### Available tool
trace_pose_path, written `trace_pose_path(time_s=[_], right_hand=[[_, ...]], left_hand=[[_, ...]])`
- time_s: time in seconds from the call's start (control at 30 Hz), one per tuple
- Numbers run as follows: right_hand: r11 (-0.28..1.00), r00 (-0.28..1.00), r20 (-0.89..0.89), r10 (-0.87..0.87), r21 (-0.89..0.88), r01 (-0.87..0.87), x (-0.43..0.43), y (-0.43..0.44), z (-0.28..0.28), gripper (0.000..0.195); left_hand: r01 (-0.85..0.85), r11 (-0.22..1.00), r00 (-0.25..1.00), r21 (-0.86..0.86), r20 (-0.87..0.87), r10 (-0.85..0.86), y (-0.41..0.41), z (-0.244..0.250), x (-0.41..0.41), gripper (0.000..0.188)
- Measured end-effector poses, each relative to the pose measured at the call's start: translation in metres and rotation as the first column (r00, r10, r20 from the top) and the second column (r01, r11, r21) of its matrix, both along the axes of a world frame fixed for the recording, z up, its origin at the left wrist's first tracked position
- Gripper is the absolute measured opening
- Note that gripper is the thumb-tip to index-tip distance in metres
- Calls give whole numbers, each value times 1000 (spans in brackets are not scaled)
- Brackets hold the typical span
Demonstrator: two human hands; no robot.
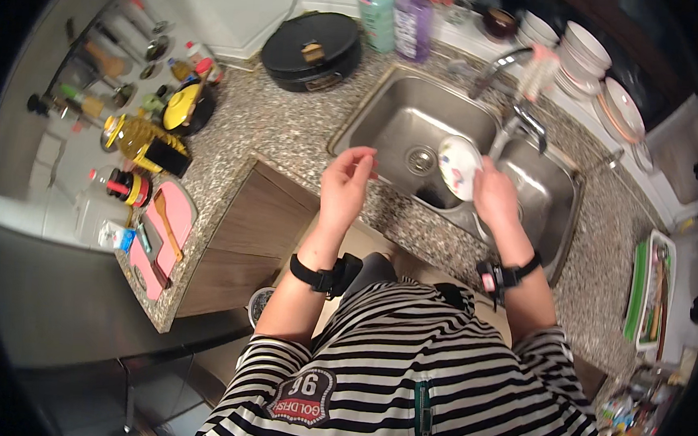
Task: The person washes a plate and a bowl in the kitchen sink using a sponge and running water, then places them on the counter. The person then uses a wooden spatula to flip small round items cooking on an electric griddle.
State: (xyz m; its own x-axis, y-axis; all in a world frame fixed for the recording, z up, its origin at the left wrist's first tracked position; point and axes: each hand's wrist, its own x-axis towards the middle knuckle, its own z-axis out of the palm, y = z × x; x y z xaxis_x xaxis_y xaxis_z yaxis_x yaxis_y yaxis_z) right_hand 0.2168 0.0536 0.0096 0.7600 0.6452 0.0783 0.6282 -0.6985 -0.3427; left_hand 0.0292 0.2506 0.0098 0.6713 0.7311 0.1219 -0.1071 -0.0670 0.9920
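My right hand (pixel 495 194) grips the rim of a small white dish (pixel 460 166) with a coloured floral pattern, held tilted above the left basin near the divider. Its fingers are partly hidden behind the dish. My left hand (pixel 347 185) is raised by the front left edge of the sink, holding nothing, thumb and fingers slightly apart. Beneath the dish lies the left basin of a stainless steel double sink (pixel 410 105), with a round drain strainer (pixel 421 160). A chrome faucet (pixel 525 124) stands at the divider.
Stacked white bowls (pixel 581 55) and plates (pixel 622 109) line the ledge behind the sink. Green (pixel 377 19) and purple (pixel 413 27) bottles stand beside a black electric pan (pixel 311 51). Left, a pink cutting board (pixel 176 207) lies near an oil bottle (pixel 141 139). A utensil tray (pixel 656 291) sits right.
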Motion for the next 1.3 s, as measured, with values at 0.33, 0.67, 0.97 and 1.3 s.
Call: trace_pose_path(time_s=[0.33, 0.67, 0.97, 1.3], right_hand=[[994, 992, 122, 43, 90, -54, 3, 21, -24, 32], [839, 475, -773, 420, 530, 121, -123, 215, 38, 36], [870, 460, -749, 478, 474, -133, -145, 315, 17, 48], [949, 625, -716, 311, 198, -244, -128, 279, -18, 35]], left_hand=[[259, 965, 951, -41, -162, -262, 41, -1, -34, 34], [347, 886, 927, -307, -31, -374, 167, 18, -97, 46], [-149, 883, 963, -445, -266, 28, 318, -35, -201, 36], [-389, 864, 886, -319, -388, 255, 406, -107, -229, 24]])
